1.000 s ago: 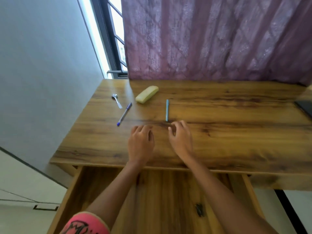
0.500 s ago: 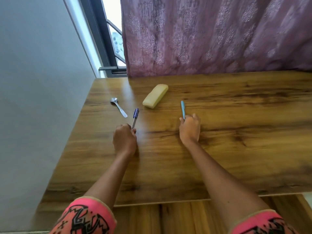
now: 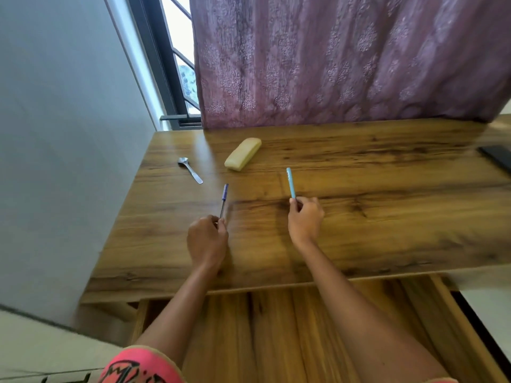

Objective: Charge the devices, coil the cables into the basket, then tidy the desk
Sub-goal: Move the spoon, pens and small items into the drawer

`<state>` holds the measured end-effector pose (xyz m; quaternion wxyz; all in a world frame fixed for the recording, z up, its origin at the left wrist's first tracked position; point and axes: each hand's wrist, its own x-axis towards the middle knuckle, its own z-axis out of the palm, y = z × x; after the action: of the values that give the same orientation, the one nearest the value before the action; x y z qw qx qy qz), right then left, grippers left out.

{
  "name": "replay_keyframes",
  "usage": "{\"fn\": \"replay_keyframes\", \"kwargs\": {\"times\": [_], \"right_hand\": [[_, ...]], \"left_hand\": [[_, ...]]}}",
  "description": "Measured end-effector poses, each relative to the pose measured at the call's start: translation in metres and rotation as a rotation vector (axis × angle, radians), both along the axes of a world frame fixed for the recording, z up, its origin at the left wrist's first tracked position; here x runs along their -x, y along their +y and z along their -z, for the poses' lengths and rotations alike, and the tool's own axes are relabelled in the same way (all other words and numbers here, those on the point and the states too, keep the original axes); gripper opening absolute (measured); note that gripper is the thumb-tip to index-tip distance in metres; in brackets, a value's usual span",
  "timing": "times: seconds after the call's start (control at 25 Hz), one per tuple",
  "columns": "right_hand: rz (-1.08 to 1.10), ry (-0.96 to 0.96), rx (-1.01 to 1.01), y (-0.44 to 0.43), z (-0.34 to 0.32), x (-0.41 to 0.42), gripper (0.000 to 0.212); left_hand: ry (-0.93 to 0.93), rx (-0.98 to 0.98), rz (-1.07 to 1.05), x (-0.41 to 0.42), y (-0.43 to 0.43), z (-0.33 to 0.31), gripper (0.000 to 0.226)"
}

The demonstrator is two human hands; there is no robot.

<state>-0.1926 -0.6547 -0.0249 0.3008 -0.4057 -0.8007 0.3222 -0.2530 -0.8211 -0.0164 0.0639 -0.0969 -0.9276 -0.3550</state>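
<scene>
The step in hand looks like the tidying: clearing loose pens off the desk [image 3: 359,230]. Left of the pale yellow case [image 3: 242,158], a spoon [image 3: 190,170] lies untouched. Nearer than the case and slightly to its left, the left hand [image 3: 207,241] pinches the near end of the violet pen [image 3: 224,199], whose barrel points away toward the case. Nearer than the case and to its right, the right hand [image 3: 305,221] pinches the near end of the light-blue pen [image 3: 291,183] the same way. Whether either pen is clear of the wood I cannot tell. Far right of the case lies a dark device [image 3: 497,158]. No basket or cable shows.

To do this well, I judge each pinch should move further up the barrel, since a pen held by its end swings and slips. Both pens can then go to the open drawer [image 3: 276,327], well on the near side of the case. They should be laid in side by side rather than dropped, so they do not roll.

A second ago both hands lie close together on the desk holding nothing, and the pens lie free. Half a second ago the hands are already apart and closed on the pens. Now the violet pen stands straighter toward the case.
</scene>
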Motion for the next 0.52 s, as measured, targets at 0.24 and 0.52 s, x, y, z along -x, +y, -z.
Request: {"fn": "replay_keyframes", "kwargs": {"times": [0.24, 0.52], "right_hand": [[-0.033, 0.159, 0.057, -0.054, -0.016, -0.112, 0.025], [-0.034, 0.063, 0.138, -0.105, 0.025, -0.239, 0.02]], "left_hand": [[0.073, -0.165, 0.064, -0.119, -0.022, -0.005, 0.018], [-0.135, -0.134, 0.133, -0.256, -0.048, 0.045, 0.012]]}}
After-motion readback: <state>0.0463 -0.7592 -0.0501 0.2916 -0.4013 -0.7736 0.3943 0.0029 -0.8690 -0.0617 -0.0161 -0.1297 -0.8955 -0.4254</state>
